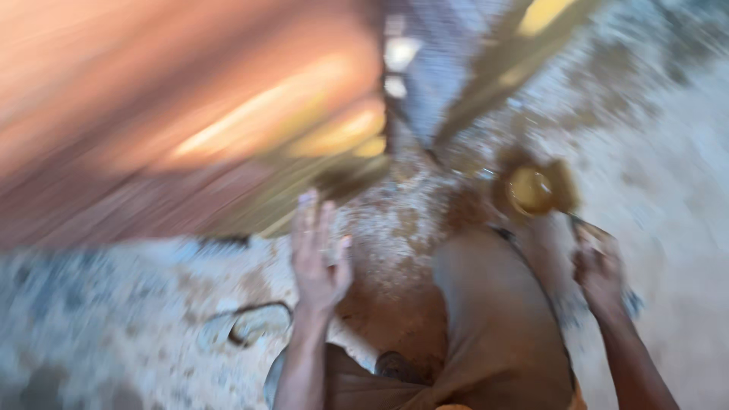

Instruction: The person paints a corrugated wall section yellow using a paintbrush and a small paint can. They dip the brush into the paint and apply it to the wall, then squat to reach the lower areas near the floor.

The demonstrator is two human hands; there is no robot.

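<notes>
The picture is strongly blurred by motion, so many details I cannot tell. My left hand [319, 258] is raised over the ground [114, 334], the fingers stretched and a little spread, the palm flat and open; it has hold of nothing and touches nothing that I can see. My right hand [600, 273] is closed around a thin handle [588, 228], which goes up and to the left to a small round yellow-brown scoop [531, 190]. So the scoop is just beyond my right hand, and well apart from my left hand, on the other side of my knee. My knee, covered by brown cloth [493, 326], lies between the two hands. The ground is rough, pale grey with brown wet-looking patches, and one such patch is between my left hand and the scoop. Near my left wrist, on the ground, lies a dark curved loop [254, 323]; what it is I cannot say. At the top left is a big orange-brown surface [190, 99], too blurred to name
</notes>
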